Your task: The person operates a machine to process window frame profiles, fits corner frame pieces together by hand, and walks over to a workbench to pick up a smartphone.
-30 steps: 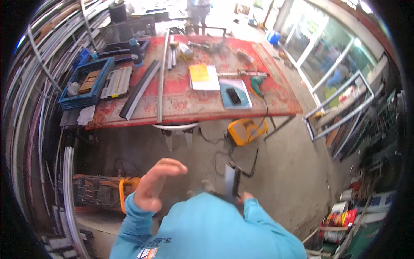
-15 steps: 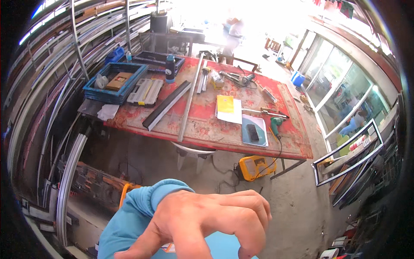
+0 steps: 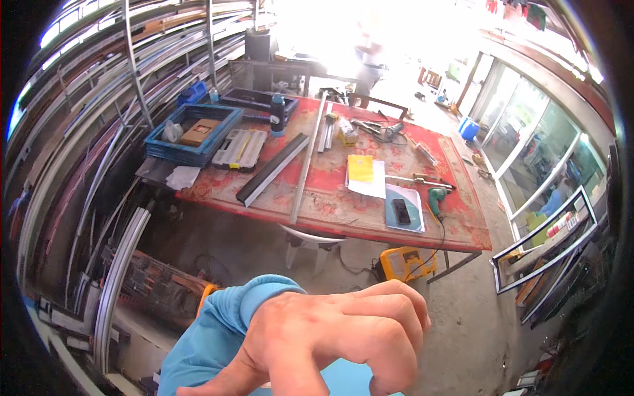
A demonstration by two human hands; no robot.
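My left hand is raised close to the view at the lower middle, its back showing. A light blue sleeve covers the wrist. The fingers are bent and apart, with nothing visible between them; some fingertips are hidden below the hand or cut off by the lower edge. Light blue cloth shows beneath it. My right hand is out of sight. Beyond stands a table with a red patterned cover, untouched. On it lie a green power drill, a black phone, a yellow paper and a long metal bar.
Also on the table are a dark profile, a bottle, an organizer case and blue frames. A yellow case sits on the floor. Racks of long profiles line the left; a white-edged frame leans at right. Someone stands far back.
The whole scene has shifted right and slightly down in the picture. My left hand keeps nearly the same bent pose, a little farther right.
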